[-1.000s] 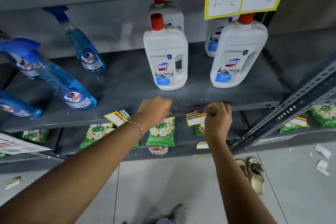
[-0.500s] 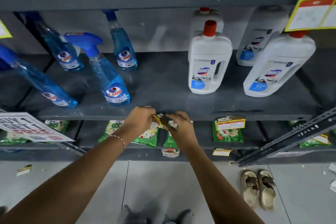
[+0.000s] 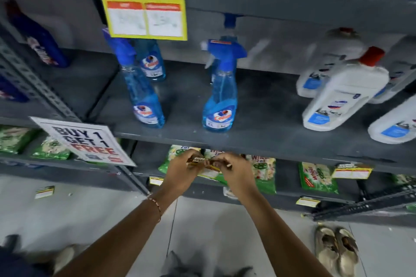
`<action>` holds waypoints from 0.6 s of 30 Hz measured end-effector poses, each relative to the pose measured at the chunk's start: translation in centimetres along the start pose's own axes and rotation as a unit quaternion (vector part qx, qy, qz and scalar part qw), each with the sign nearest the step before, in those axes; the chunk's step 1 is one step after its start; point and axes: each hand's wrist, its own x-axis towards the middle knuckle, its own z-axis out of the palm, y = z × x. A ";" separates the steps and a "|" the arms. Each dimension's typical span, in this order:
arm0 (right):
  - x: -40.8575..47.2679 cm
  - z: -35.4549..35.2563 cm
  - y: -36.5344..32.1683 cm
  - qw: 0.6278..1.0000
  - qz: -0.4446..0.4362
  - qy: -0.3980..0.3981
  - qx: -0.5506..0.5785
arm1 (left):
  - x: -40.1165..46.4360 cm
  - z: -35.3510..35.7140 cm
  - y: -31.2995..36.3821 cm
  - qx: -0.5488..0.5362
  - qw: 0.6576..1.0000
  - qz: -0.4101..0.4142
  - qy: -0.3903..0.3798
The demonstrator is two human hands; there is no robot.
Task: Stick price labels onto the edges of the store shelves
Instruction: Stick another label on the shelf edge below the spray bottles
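Labelling part done: one label (image 3: 351, 171) hangs at the shelf (image 3: 258, 145) edge's right; both hands' fingers (image 3: 225, 161) pinch another label (image 3: 203, 162), unstuck, below mid-edge.

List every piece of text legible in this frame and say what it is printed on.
"BUY 1 GET 1 FREE": white sign on the left upright.
"SUPER": partly seen on the label held by left hand and right hand.
Yellow price card, spray bottle and white jug labels: too blurred.

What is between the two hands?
A small price label, pinched by the left hand and right hand under the shelf edge, in the head view.
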 end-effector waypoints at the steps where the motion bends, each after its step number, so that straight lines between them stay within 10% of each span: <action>1: 0.4 1.4 -1.1 0.999 -0.022 -0.010 -0.022 | 0.0 -1.2 -0.9 -0.002 1.000 -0.005 0.023; 18: 5.0 8.4 -7.4 0.983 -0.063 0.050 -0.163 | 5.5 -6.8 -6.3 0.017 0.996 -0.045 0.070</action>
